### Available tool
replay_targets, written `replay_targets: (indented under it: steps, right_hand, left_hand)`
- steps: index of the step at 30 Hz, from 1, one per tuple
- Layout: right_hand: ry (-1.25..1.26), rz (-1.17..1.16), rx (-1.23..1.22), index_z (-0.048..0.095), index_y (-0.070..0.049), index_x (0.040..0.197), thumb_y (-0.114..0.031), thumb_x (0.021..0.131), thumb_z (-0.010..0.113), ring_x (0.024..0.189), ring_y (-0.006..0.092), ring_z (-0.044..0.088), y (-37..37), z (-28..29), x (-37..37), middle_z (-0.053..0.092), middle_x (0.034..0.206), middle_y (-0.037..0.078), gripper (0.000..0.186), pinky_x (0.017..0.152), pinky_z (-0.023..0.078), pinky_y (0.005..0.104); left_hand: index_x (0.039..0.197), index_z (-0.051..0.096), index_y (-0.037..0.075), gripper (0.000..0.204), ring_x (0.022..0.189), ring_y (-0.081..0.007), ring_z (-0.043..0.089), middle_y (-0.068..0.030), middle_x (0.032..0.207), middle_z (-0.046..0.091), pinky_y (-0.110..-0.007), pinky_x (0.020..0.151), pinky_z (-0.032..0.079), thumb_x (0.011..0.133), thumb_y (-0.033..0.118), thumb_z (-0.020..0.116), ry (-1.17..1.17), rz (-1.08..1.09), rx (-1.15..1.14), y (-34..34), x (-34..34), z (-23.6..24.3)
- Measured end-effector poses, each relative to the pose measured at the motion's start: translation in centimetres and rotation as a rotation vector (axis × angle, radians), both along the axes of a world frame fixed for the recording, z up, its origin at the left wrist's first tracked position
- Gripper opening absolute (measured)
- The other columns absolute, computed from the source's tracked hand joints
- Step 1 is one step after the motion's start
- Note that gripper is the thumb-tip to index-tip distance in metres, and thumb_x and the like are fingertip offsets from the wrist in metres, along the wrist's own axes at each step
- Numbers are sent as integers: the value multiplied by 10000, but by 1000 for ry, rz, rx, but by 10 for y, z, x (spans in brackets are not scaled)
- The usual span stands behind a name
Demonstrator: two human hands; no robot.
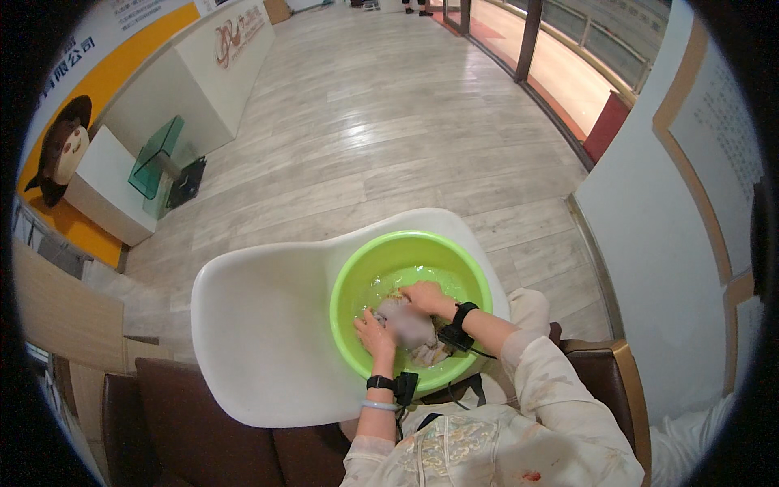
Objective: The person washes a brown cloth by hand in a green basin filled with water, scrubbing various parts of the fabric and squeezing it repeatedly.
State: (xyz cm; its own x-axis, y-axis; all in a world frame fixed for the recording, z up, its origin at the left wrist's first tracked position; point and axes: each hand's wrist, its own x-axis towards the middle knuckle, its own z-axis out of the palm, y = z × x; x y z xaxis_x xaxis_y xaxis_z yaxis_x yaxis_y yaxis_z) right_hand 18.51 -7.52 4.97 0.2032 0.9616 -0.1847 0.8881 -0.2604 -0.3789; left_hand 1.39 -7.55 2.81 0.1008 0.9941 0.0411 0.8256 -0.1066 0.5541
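A lime-green basin (349,284) with water in it sits on a white moulded plastic seat (268,325) in front of me. A pale, crumpled cloth (412,333) lies in the water, partly blurred. My left hand (375,333) grips the cloth's left edge with curled fingers. My right hand (426,299) grips its upper part, fingertips bunched at the fabric. Both wrists carry black straps with small devices and cables, and a pale bangle circles my left forearm.
Brown leather seating (195,398) is beneath and behind the white seat. A white counter (203,89), glass stand (158,154) and mascot cutout (65,154) line the left. A glass doorway (560,73) and white board (706,146) are rightward. Someone's legs (414,6) show far off.
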Motion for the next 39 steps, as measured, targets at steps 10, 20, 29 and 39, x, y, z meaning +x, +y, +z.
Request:
replay_targets:
  steps: [10, 20, 29, 39]
  right_hand:
    - [22, -186, 103, 563, -40, 959, -242, 767, 633, 779, 375, 624, -4, -1, 3, 634, 825, 200, 287, 666, 494, 475]
    - [-233, -260, 404, 587, -45, 903, -141, 736, 595, 766, 415, 607, -4, -3, 9, 609, 849, 231, 193, 654, 484, 504]
    - [-183, -280, 169, 578, -27, 926, -181, 723, 624, 786, 409, 601, -4, -5, -3, 560, 910, 239, 259, 675, 482, 519]
    - [-295, 16, 122, 591, -33, 1025, -372, 777, 641, 734, 384, 608, -16, 3, -1, 478, 1119, 200, 423, 655, 504, 457]
  left_hand:
    - [930, 486, -14, 493, 817, -398, 543, -222, 876, 572, -462, 737, 423, 716, 374, 700, -224, 32, -142, 6, -2, -15]
    - [898, 477, 51, 248, 896, -351, 466, -143, 884, 514, -435, 755, 372, 724, 102, 648, -164, -54, 102, 5, 0, 26]
    - [1020, 510, 21, 423, 944, -362, 487, -201, 947, 501, -437, 827, 405, 655, 115, 701, 64, -86, -41, -1, -7, 0]
    - [1009, 529, 43, 398, 916, -370, 554, -184, 962, 597, -440, 770, 431, 699, 235, 688, -216, -187, -46, 6, -3, -6]
